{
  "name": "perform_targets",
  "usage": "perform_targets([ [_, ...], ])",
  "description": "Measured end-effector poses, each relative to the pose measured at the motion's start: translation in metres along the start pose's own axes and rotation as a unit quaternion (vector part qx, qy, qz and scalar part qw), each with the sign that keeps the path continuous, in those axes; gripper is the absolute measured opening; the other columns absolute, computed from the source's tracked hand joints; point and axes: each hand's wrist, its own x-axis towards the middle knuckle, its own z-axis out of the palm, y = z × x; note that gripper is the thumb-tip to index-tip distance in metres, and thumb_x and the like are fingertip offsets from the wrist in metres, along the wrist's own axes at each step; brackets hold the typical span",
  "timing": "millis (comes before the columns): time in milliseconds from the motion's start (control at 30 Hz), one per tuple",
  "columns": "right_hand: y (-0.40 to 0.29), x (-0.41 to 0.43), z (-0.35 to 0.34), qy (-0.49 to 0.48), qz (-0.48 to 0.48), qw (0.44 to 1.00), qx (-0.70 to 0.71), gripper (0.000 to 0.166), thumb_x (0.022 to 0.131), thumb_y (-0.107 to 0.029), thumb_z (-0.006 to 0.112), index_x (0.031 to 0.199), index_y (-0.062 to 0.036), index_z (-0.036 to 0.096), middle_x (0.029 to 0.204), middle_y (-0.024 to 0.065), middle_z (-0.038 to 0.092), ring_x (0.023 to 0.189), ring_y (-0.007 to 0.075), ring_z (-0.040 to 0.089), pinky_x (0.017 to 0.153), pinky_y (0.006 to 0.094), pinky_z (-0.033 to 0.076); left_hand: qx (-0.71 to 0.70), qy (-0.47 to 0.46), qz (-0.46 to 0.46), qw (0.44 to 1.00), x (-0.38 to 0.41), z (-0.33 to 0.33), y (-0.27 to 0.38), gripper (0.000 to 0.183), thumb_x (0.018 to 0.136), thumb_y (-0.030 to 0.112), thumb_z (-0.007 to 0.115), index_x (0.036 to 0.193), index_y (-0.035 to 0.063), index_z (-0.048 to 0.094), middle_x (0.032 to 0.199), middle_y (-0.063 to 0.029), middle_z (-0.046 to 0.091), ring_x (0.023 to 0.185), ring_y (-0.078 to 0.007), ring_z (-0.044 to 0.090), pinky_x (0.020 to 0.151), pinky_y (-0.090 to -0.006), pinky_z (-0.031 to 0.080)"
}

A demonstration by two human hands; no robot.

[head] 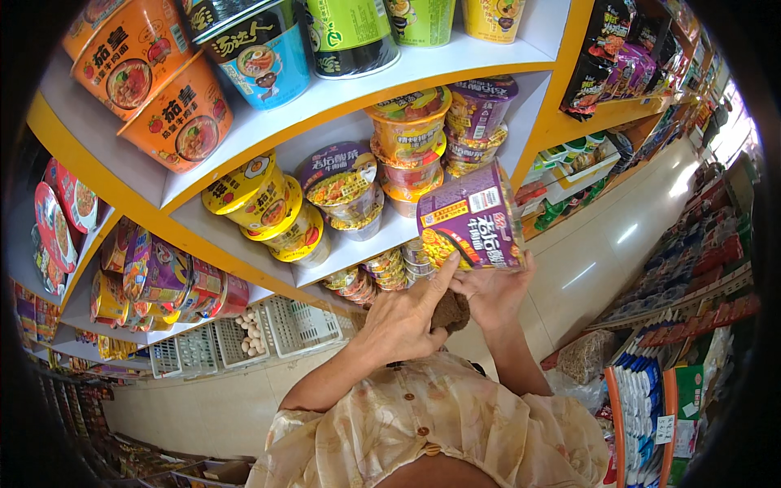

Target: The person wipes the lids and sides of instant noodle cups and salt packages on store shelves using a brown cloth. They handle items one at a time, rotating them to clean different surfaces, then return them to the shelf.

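My right hand (497,293) holds a purple instant noodle cup (467,219) from below, tilted so that its printed side shows. My left hand (406,317) is beside it, the index finger stretched out against the cup's lower edge. A brown fuzzy thing (450,311) shows between my hands; whether the left hand grips it cannot be told. Behind the cup, on the middle shelf, stand stacked noodle cups: yellow ones (268,207), a purple-lidded stack (341,183), orange ones (409,134) and another purple stack (479,116).
The upper white shelf with a yellow edge (341,100) bears large orange cups (177,116), a blue one (262,61) and green ones (351,36). Below left are plastic baskets (302,326), one with eggs (250,332). Packets (637,390) stand in a rack at right.
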Motion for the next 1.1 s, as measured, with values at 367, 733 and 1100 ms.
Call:
perform_targets([
  [367, -0.021, -0.001, -0.028, -0.082, 0.004, 0.991, 0.103, 0.076, 0.076, -0.061, 0.040, 0.133, -0.0121, 0.028, 0.134, 0.0143, 0.034, 0.110, 0.0429, 0.042, 0.081, 0.0664, 0.035, -0.176, -0.151, -0.071, 0.970, 0.003, -0.029, 0.009, 0.098, 0.057, 0.009, 0.060, 0.139, 0.0083, 0.005, 0.080, -0.0165, 0.059, 0.077, -0.0357, 0.057, 0.075, -0.0359, 0.043],
  [733, -0.012, -0.001, -0.010, 0.088, -0.054, 0.995, -0.001, 0.066, 0.075, -0.056, 0.039, 0.123, -0.0096, 0.041, 0.117, 0.0119, 0.051, 0.099, 0.0284, 0.055, 0.078, 0.0453, 0.050, -0.192, -0.094, 0.000, 0.977, 0.006, -0.033, 0.012, 0.096, 0.059, 0.010, 0.058, 0.138, 0.0079, 0.003, 0.068, -0.0193, 0.057, 0.062, -0.0379, 0.056, 0.062, -0.0399, 0.045],
  [1100, -0.007, 0.000, -0.012, 0.122, -0.051, 0.990, -0.054, 0.070, 0.072, -0.058, 0.045, 0.123, -0.0107, 0.041, 0.119, 0.0110, 0.049, 0.103, 0.0286, 0.053, 0.083, 0.0465, 0.046, -0.110, -0.059, 0.010, 0.992, 0.002, -0.030, 0.014, 0.095, 0.058, 0.011, 0.062, 0.138, 0.0089, 0.010, 0.094, -0.0220, 0.058, 0.068, -0.0375, 0.058, 0.064, -0.0415, 0.049],
])
